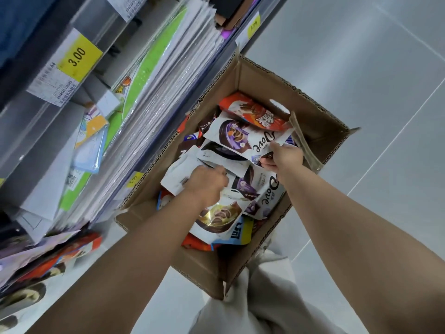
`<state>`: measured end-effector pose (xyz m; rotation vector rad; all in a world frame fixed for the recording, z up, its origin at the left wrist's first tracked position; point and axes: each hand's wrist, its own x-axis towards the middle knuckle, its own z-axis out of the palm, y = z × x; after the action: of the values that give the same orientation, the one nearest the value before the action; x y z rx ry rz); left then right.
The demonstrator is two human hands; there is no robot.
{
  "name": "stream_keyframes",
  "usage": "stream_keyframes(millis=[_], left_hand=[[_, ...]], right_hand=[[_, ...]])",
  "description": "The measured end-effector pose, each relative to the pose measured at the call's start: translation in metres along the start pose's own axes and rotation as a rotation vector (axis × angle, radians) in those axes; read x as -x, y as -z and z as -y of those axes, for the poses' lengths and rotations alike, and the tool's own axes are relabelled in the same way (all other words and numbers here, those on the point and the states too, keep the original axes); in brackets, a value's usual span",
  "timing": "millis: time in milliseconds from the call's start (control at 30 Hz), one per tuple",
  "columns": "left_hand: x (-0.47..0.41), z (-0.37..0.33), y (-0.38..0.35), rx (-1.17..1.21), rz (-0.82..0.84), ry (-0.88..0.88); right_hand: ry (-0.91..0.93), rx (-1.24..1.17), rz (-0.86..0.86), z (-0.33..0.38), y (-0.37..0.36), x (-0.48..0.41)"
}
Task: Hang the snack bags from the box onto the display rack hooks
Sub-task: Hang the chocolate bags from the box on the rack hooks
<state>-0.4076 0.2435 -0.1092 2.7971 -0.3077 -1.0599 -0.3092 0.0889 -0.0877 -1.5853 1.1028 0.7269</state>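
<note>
the cardboard box (323, 141) sits with its left rim tight against the shelf (149, 131). open tile floor (361, 75) lies past its right rim. the right hand (285, 156) pinches a dove bag (240, 138) near the right wall. the left hand (207, 184) curls its fingers on a white bag (174, 178) mid-box.

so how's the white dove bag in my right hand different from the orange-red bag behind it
The white Dove bag is mostly white with a dark bowl picture; the orange-red bag is orange-red. The right hand grips the Dove bag; no hand touches the orange-red bag. The Dove bag lies over the orange-red bag's edge. Both are pouches in the cardboard box.
</note>
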Motion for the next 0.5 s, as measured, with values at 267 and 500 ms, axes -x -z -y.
stream_keyframes(millis=[267,500], left_hand=[[0.035,-0.035,0.030,-0.261,0.079,-0.056],[0.131,-0.027,0.082,-0.219,0.125,0.059]], right_hand=[[0.245,0.283,-0.019,0.017,0.020,0.052],[0.510,0.750,0.036,0.047,0.041,0.145]])
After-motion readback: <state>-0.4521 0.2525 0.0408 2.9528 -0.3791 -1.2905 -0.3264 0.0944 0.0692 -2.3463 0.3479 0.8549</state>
